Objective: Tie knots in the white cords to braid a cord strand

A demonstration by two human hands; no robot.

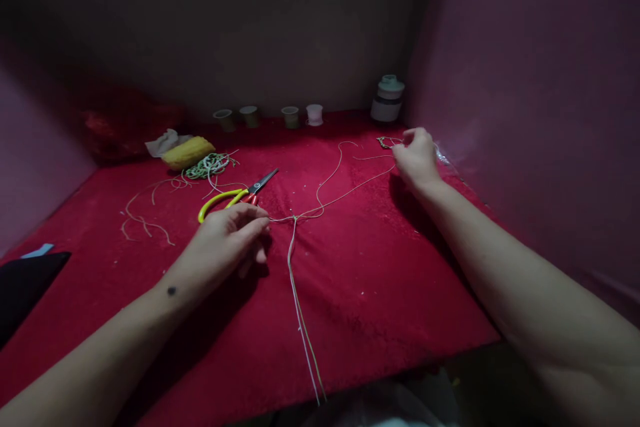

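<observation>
Thin cords [290, 267] meet at a small knot mid-bench [375, 320], between both hands.
Head view: the left hand [225, 237], loosely curled, pinches one strand; the right hand [417, 157], fingertips together, holds another out taut. The knot [295, 217] looks formed, though whether it is fully tightened cannot be told; long ends lie loose.

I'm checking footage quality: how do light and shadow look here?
Head view: dim overall, back wall very dark; head view: shadows on the red cloth below the left hand and right hand; head view: pale cords readable, red heap at far left murky.
</observation>
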